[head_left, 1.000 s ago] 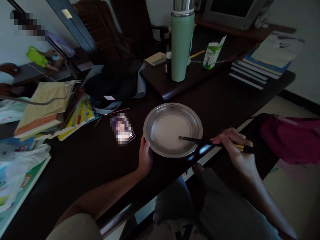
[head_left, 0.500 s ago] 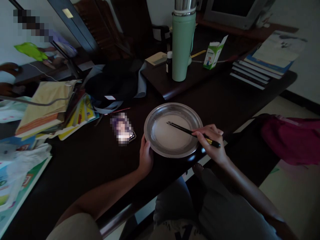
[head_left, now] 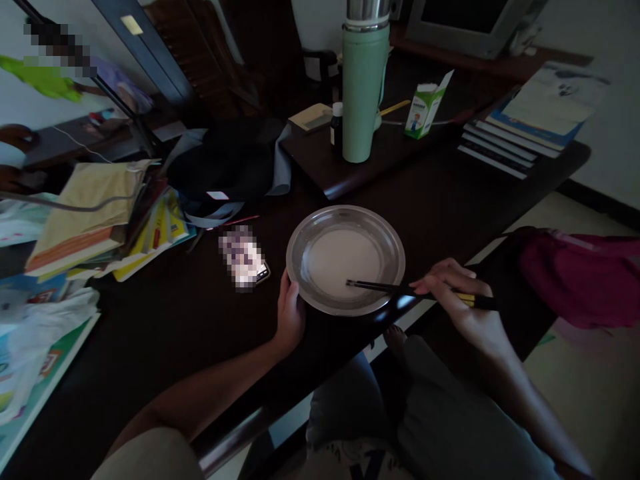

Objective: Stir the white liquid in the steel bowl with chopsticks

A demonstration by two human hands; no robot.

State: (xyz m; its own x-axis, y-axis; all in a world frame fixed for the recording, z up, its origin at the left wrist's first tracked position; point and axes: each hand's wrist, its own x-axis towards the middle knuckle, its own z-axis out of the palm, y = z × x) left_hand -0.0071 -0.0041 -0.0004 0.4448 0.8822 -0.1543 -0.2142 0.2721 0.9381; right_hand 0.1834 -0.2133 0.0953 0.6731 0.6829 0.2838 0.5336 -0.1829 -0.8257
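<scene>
A round metal bowl [head_left: 395, 267] sits at the near edge of the dark table, with a pale, whitish liquid [head_left: 337, 257] in its bottom. My left hand [head_left: 291, 310] grips the bowl's left rim, thumb by the edge and fingers partly hidden behind it. Held in my right hand [head_left: 457, 297], to the right of the bowl, is a pair of black chopsticks [head_left: 377, 287] with yellow bands near the back end. Their tips are over the near part of the liquid; I cannot tell whether they touch it.
Left of the bowl lies a lit phone [head_left: 245, 260]. Beyond stand a green thermos [head_left: 363, 93], a small dark bottle [head_left: 337, 127] and a green-white box [head_left: 425, 113]. Books [head_left: 530, 127] are stacked right; more books and papers [head_left: 90, 207] and a black bag [head_left: 225, 160] lie left.
My right hand has moved right and toward me, drawing the chopsticks' tips from the middle of the liquid to its near side. My left hand stays on the bowl's rim.
</scene>
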